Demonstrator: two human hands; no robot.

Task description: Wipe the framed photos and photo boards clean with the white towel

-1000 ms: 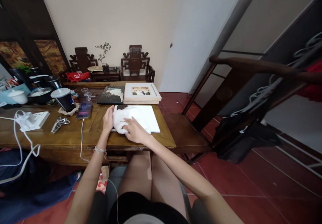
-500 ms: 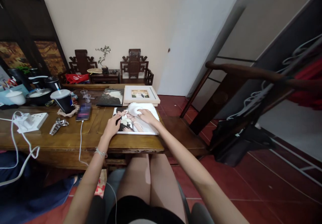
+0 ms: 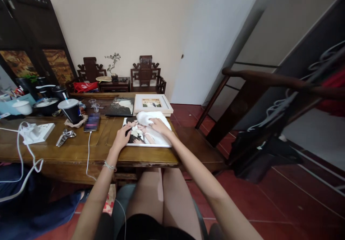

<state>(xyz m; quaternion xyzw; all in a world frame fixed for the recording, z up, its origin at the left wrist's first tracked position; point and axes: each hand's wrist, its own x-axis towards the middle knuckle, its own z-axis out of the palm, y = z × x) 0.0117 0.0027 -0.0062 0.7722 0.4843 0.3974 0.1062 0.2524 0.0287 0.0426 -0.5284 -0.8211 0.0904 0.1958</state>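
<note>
A white-edged wedding photo [image 3: 149,138], perhaps a panel or an album, lies on the wooden table [image 3: 145,157] close to its front edge. My left hand [image 3: 122,136] rests with fingers stretched out along the photo's left side. Bunched on the upper part of the picture is a fluffy white cloth [image 3: 145,118]. My right hand [image 3: 160,126] grips this cloth and presses it against the photo. Behind the cloth lie a white framed photo [image 3: 153,104] and a dark photo panel [image 3: 120,105].
To the left are a phone [image 3: 91,122] on a charging cable, a hair claw clip [image 3: 65,137], a lidded dark cup [image 3: 72,111] and a white power strip [image 3: 40,133]. A wooden chair [image 3: 242,99] stands at the right. A person's dark-clothed leg [image 3: 54,211] shows at lower left.
The whole view has shifted slightly, so things sit a little lower and further right. Both hands keep nearly the same places on the photo, and the cloth's folds look slightly different.
</note>
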